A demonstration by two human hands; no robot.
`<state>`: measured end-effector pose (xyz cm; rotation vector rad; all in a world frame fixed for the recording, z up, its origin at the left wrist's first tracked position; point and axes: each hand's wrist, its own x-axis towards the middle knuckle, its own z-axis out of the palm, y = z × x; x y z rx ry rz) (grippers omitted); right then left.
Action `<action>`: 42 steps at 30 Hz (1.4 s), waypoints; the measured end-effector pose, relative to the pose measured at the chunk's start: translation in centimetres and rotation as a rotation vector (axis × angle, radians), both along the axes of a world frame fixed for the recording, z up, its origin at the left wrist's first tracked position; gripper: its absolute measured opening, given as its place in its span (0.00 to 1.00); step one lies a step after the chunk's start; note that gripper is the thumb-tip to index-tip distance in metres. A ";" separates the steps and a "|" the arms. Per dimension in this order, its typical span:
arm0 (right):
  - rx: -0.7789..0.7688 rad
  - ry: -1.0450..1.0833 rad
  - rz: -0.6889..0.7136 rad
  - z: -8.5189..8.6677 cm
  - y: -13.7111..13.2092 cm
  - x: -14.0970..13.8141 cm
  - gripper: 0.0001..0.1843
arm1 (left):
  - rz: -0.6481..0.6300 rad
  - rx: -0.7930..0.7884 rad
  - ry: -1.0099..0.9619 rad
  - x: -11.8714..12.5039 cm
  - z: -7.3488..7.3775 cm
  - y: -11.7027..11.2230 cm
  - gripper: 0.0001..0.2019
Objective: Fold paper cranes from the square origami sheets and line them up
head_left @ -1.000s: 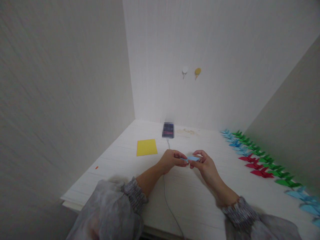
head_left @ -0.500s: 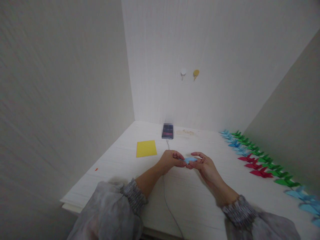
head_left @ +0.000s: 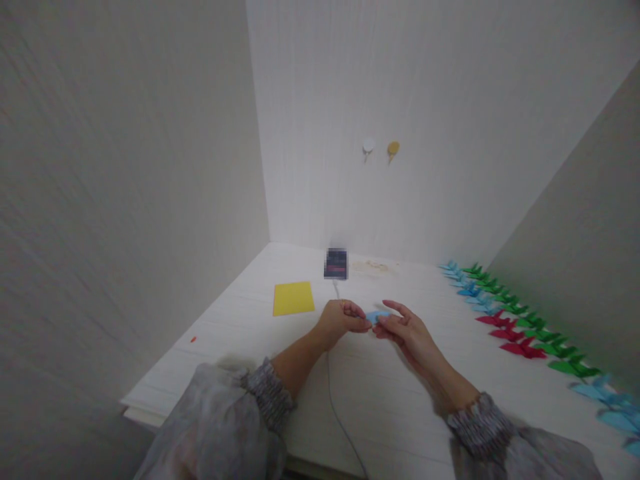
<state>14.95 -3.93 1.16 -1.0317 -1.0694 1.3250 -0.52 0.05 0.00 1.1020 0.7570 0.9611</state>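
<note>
A small piece of light blue folded paper (head_left: pixel 379 316) is held between my two hands, above the middle of the white table. My left hand (head_left: pixel 344 319) pinches its left end between thumb and fingers. At the other end, my right hand (head_left: pixel 404 325) grips the paper with the thumb pressed against lower fingers, while its index finger is raised and stretched out. The fingers partly cover the paper, so its exact folds cannot be made out. A square stack of yellow paper (head_left: pixel 293 298) lies flat on the table to the left of my left hand.
Rows of folded paper cranes in green (head_left: pixel 573 365), red (head_left: pixel 523 347) and blue (head_left: pixel 483 304) line the table's right side. A dark, blurred device (head_left: pixel 336 263) stands at the back, its white cable (head_left: pixel 334 407) running beneath my left arm. Two hooks (head_left: pixel 393 148) hang on the wall. An orange scrap (head_left: pixel 193 339) lies left.
My right index finger has lifted and straightened a little. The right thumb has shifted slightly left over the blue paper. My left hand keeps its pinch almost unmoved.
</note>
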 end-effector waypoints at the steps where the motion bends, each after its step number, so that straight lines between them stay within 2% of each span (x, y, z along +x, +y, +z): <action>1: 0.016 -0.022 -0.005 -0.2 0.1 -0.1 0.30 | -0.011 -0.001 -0.004 0.1 -0.1 0.0 0.15; 6: 0.062 -0.105 -0.012 -0.8 0.4 -0.2 0.31 | -0.045 0.007 0.016 0.1 -0.3 -0.2 0.15; 20: 0.018 -0.048 -0.057 0.0 0.4 0.3 0.30 | -0.194 -0.025 -0.062 0.0 -0.1 -0.2 0.18; 25: 0.021 -0.033 0.031 0.3 0.3 0.5 0.27 | -0.284 -0.043 -0.082 -0.2 0.5 -0.6 0.14; 29: 0.051 -0.073 0.137 0.1 0.2 0.3 0.28 | -0.337 -0.011 -0.043 -0.3 0.5 -0.7 0.15; 31: 0.103 -0.114 0.146 -0.2 0.2 0.1 0.29 | -0.325 -0.006 -0.041 -0.3 0.3 -0.5 0.15; 33: 0.208 -0.177 0.098 -0.5 0.2 0.0 0.27 | -0.245 -0.010 -0.051 -0.2 0.0 -0.2 0.14; 36: 0.413 -0.389 0.000 -0.5 -0.2 -0.3 0.16 | -0.075 0.000 -0.072 -0.1 -0.2 0.1 0.13; 37: 0.474 -0.498 0.007 -0.3 -0.3 -0.3 0.13 | -0.039 0.004 -0.074 -0.1 -0.2 0.2 0.13; 39: 0.593 -0.638 0.028 0.1 -0.6 -0.4 0.10 | -0.013 0.000 -0.082 0.0 0.0 0.1 0.13; 42: 0.682 -0.696 0.017 0.5 -0.7 -0.4 0.12 | -0.064 0.008 -0.117 0.0 0.5 -0.3 0.13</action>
